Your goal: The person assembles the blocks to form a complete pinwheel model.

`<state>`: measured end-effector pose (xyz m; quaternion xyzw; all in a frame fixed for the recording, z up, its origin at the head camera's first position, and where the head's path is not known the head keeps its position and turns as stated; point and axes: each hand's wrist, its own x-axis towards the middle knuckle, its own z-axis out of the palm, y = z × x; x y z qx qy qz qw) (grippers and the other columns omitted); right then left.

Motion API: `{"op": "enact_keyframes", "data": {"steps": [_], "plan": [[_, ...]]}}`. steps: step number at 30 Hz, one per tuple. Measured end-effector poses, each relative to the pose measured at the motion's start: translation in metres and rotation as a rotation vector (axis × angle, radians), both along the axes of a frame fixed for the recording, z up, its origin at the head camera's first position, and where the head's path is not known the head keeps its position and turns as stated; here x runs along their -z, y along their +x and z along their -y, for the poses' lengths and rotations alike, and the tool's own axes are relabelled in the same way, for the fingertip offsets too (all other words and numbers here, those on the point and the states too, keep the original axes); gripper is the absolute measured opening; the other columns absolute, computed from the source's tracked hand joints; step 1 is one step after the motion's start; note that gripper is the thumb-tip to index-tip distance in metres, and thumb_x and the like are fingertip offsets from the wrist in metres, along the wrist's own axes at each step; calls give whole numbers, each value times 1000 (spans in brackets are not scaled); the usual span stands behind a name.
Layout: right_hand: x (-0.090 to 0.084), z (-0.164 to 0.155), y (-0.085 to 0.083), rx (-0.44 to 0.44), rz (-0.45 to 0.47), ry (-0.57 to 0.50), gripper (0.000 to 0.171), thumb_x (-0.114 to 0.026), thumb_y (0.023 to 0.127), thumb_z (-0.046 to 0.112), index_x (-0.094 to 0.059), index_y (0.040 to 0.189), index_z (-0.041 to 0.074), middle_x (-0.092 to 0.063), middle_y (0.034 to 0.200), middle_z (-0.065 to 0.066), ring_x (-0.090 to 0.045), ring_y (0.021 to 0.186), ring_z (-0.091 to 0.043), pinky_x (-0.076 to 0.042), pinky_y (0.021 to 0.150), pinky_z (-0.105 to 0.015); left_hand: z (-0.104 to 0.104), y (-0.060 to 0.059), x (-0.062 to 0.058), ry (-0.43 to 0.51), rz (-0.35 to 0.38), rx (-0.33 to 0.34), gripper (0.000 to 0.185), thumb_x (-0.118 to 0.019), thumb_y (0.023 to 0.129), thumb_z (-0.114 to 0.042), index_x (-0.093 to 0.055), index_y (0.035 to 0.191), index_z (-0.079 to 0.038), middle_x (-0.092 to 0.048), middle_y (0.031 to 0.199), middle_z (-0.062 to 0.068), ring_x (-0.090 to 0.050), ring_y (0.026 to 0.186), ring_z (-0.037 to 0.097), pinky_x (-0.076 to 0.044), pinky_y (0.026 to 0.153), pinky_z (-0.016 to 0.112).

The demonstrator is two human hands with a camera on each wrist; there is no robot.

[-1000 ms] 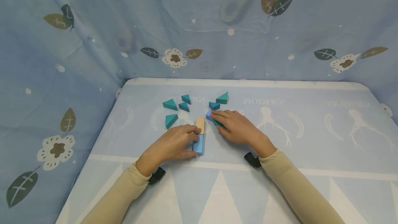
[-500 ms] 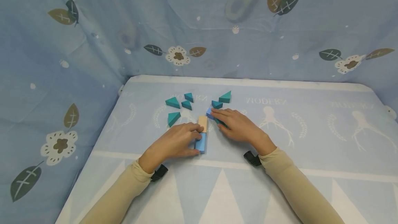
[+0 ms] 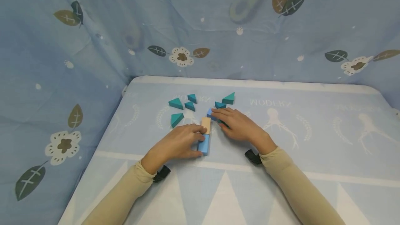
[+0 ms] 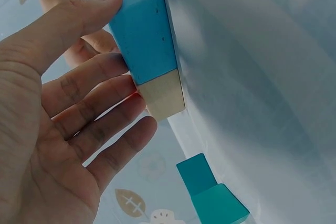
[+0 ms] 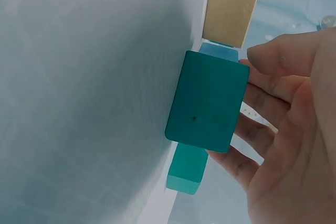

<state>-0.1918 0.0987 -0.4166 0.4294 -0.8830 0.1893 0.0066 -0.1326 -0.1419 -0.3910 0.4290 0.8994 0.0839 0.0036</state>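
- Blocks lay near the middle of the head view: a blue block (image 3: 203, 146) end to end with a tan block (image 3: 206, 125), forming a short line on the patterned mat (image 3: 312, 141); a small light-blue block (image 3: 210, 114) sat at the tan block's far end.
- Left hand (image 3: 178, 143) lay against the left flank of the line, thumb (image 4: 79, 17) at the blue end and straight fingers (image 4: 100, 103) along the side; it steadied more than gripped.
- Right hand (image 3: 239, 126) rested to the right, nearly flat, fingers only slightly bent over a dark teal block (image 5: 207, 103), with its fingertips reaching the light-blue block; whether it pinched either piece, I could not tell.
- Doing this step well called, in my judgement, for keeping the left hand as a fence while the right slid its piece flush; a gentle push along the line's axis seemed best; a sideways shove risked skewing the joint.
- Teal triangles (image 3: 176, 103) lay scattered in the upper middle of the frame, well apart from the left hand; one triangle (image 3: 229, 98) sat just beyond the right fingertips.
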Motion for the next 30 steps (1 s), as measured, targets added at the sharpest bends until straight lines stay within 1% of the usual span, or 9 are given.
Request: {"op": "enact_keyframes", "data": {"steps": [6,10,15,24,30], "plan": [[3,1,-1,-32,-19,-7,48,-53,92,11,-41,139,8,-35,144,-5,-32,130,-24,-31,100,-47,1,0,-2,-6,8,-6,43,-75,73,-42,-70,103,-11,-56,122,2,-52,111,19,-42,91,31],[2,2,0,-42,-4,-36,46,-51,94,15,-41,139,8,-36,144,-5,-32,130,-23,-31,99,-47,1,0,-2,-3,10,-4,43,-75,73,-42,-70,103,-11,-56,123,2,-52,111,18,-42,92,31],[1,2,1,-31,2,-77,44,-48,96,19,-41,139,8,-38,142,-6,-33,129,-22,-32,99,-47,1,0,-1,7,9,2,42,-76,72,-41,-70,101,-11,-56,122,2,-52,111,19,-42,91,31],[3,5,3,-28,-16,-57,43,-47,97,21,-44,137,7,-40,140,-6,-33,129,-22,-32,98,-47,0,0,0,5,6,1,41,-76,73,-41,-70,100,-11,-56,122,2,-52,111,19,-42,91,31],[3,6,4,-27,14,-56,44,-46,97,22,-41,139,8,-38,142,-6,-32,130,-23,-30,99,-48,1,1,1,9,-6,5,42,-76,73,-41,-70,101,-11,-56,122,2,-52,110,18,-42,91,30]]}}
